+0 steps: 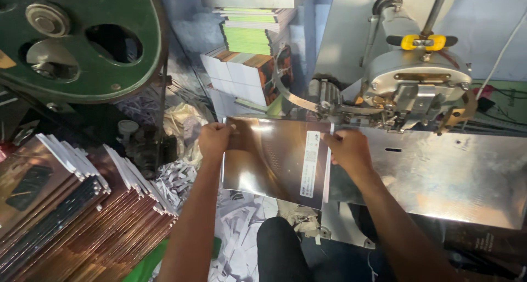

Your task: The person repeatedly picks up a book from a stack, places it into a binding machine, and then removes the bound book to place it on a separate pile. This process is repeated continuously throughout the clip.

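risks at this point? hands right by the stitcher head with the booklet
1. The right hand grips the glossy booklet at its spine edge, close under the stitching head; fingers could get caught there.
2. The left hand holds only the far top corner, so the booklet may skew on the metal table and stitch off-line.
3. The leaning stack of booklets at left looks liable to slide.

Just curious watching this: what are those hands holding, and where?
Both hold a glossy booklet: left hand pinches its upper left corner, right hand grips its right edge.
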